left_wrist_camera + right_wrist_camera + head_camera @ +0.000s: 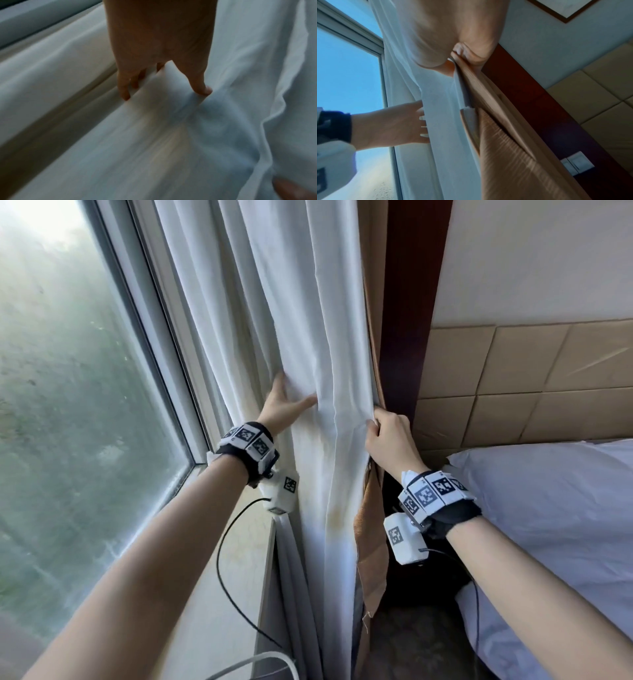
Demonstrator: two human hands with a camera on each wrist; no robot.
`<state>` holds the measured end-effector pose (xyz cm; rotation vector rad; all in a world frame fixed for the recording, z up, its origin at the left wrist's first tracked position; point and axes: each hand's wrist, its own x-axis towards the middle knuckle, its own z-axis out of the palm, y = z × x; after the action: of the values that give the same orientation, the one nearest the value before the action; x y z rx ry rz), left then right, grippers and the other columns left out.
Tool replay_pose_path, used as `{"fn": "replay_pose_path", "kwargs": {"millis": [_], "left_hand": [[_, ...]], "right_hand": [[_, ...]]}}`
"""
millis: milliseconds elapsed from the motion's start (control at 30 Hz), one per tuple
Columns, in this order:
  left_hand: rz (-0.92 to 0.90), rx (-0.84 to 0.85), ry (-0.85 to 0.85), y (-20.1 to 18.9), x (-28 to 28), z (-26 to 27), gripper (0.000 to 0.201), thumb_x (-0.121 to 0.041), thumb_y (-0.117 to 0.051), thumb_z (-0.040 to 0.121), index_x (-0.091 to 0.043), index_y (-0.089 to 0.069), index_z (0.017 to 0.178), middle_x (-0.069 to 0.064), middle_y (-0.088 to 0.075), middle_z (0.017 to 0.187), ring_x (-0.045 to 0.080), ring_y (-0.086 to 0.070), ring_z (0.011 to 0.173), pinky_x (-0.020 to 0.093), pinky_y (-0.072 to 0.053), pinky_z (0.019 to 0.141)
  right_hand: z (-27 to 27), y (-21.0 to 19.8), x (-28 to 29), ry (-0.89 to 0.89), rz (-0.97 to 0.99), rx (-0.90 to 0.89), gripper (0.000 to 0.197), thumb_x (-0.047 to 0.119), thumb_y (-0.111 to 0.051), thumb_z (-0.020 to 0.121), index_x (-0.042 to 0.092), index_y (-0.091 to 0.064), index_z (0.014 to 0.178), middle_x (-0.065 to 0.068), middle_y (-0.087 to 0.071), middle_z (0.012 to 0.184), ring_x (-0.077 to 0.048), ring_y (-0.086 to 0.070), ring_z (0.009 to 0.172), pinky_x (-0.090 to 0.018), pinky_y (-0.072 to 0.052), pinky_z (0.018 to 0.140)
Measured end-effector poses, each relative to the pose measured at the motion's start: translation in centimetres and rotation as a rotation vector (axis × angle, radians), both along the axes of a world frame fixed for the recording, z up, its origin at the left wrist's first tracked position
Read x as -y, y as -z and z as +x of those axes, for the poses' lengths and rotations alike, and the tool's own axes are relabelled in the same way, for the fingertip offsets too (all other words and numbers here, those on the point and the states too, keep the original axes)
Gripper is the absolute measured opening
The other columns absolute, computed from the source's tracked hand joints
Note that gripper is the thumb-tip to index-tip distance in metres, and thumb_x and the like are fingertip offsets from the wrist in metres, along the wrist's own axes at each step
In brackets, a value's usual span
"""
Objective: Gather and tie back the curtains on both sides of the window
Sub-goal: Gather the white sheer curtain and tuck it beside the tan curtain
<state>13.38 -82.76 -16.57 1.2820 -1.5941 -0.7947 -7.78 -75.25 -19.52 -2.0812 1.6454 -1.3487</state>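
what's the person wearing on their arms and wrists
Both forearms are bare, no sleeves. Each wrist has a black band ringed with white squares bearing black-and-white markers, plus a white camera box below it. A thin black cable trails from the left one.

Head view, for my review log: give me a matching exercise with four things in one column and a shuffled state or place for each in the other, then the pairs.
1. left hand
2. right hand
3. white fabric curtain
4. white pillow

A. hangs beside the window
B. lies at right
C. fingers spread on white folds
D. grips the curtain edge

Pairs: 1-C, 2-D, 3-A, 4-B
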Motion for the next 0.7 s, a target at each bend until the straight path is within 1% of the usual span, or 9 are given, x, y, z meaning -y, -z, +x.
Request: {"fn": "replay_pose_path", "kwargs": {"millis": [133, 200, 267, 333, 400, 467, 567, 633, 700], "left_hand": [[0.028, -0.199, -0.001, -0.6, 0.5, -1.8, 0.057, -0.031, -0.073, 0.082, -0.013, -0.05, 0.13, 0.002, -0.065, 0.119, 0.018, -0.064, 0.109, 0.032, -0.053, 0.092], [0.039, -0.2, 0.087, -0.6, 0.8, -2.5, 0.044, -0.03, -0.071, 0.084, -0.012, -0.058, 0.123, 0.004, -0.07, 0.112, 0.019, -0.068, 0.102, 0.037, -0.055, 0.091], [0.076, -0.129, 0.188, -0.3, 1.2, -2.8, 0.052, -0.039, -0.07, 0.085, -0.016, -0.054, 0.129, 0.0, -0.068, 0.118, 0.014, -0.067, 0.106, 0.039, -0.054, 0.094], [0.09, -0.09, 0.157, 0.0, 1.6, -3.1, 0.074, -0.058, -0.066, 0.081, -0.024, -0.039, 0.141, -0.007, -0.058, 0.133, 0.008, -0.057, 0.119, 0.035, -0.048, 0.101], [0.07, -0.095, -0.062, 0.2, 2.2, -3.5, 0.093, -0.07, -0.059, 0.078, -0.022, -0.024, 0.149, 0.0, -0.038, 0.149, 0.015, -0.041, 0.135, 0.039, -0.035, 0.112], [0.049, 0.014, -0.317, 0.2, 2.2, -3.8, 0.09, -0.059, -0.059, 0.085, -0.006, -0.019, 0.146, 0.016, -0.025, 0.149, 0.033, -0.03, 0.138, 0.042, -0.027, 0.114], [-0.022, 0.113, -0.485, -0.1, 1.2, -3.5, 0.066, -0.041, -0.072, 0.078, -0.006, -0.038, 0.123, 0.013, -0.047, 0.125, 0.031, -0.049, 0.116, 0.038, -0.041, 0.095], [-0.131, 0.081, -0.384, -0.1, 1.1, -3.5, 0.034, -0.031, -0.071, 0.076, -0.011, -0.052, 0.095, 0.004, -0.057, 0.089, 0.023, -0.055, 0.081, 0.033, -0.047, 0.071], [-0.155, 0.05, -0.233, -0.1, 0.9, -3.8, 0.022, -0.026, -0.069, 0.077, -0.011, -0.059, 0.09, 0.0, -0.058, 0.082, 0.016, -0.054, 0.074, 0.029, -0.047, 0.069]], "right_hand": [[-0.9, 0.1, 0.0, 0.017, -0.02, 0.021, 0.036, 0.003, -0.044, 0.092, 0.013, -0.03, 0.06, -0.002, -0.036, 0.053, -0.018, -0.032, 0.049, -0.03, -0.031, 0.059], [-1.4, 0.1, 0.0, 0.031, -0.017, 0.039, 0.031, 0.004, -0.044, 0.092, 0.011, -0.036, 0.062, -0.002, -0.039, 0.053, -0.02, -0.034, 0.05, -0.03, -0.033, 0.062], [-1.4, 0.0, 0.0, 0.036, -0.015, 0.047, 0.03, 0.003, -0.043, 0.091, 0.009, -0.039, 0.063, -0.002, -0.041, 0.054, -0.02, -0.036, 0.051, -0.029, -0.034, 0.063], [-1.3, -0.1, 0.0, 0.046, -0.011, 0.027, 0.029, 0.003, -0.044, 0.091, 0.008, -0.04, 0.063, -0.005, -0.042, 0.054, -0.022, -0.039, 0.053, -0.033, -0.036, 0.063], [-1.3, 0.1, 0.2, 0.039, 0.001, 0.014, 0.022, 0.006, -0.045, 0.091, 0.003, -0.046, 0.068, -0.009, -0.049, 0.057, -0.026, -0.042, 0.058, -0.038, -0.041, 0.068], [-1.4, 0.3, 0.2, 0.026, -0.002, 0.011, 0.02, 0.007, -0.044, 0.09, 0.003, -0.048, 0.071, -0.009, -0.051, 0.059, -0.026, -0.043, 0.057, -0.035, -0.041, 0.068], [-1.7, 0.2, -0.1, 0.018, -0.011, 0.045, 0.024, 0.003, -0.042, 0.091, 0.007, -0.046, 0.068, -0.004, -0.05, 0.06, -0.016, -0.043, 0.052, -0.025, -0.036, 0.057], [-2.0, 0.1, 0.0, 0.026, -0.024, 0.053, 0.023, 0.001, -0.042, 0.09, 0.004, -0.047, 0.068, -0.007, -0.052, 0.061, -0.017, -0.044, 0.052, -0.028, -0.037, 0.053], [-2.1, 0.1, 0.3, 0.037, -0.018, 0.053, 0.018, 0.002, -0.041, 0.089, -0.003, -0.05, 0.074, -0.016, -0.057, 0.066, -0.029, -0.049, 0.059, -0.036, -0.044, 0.06]]}}
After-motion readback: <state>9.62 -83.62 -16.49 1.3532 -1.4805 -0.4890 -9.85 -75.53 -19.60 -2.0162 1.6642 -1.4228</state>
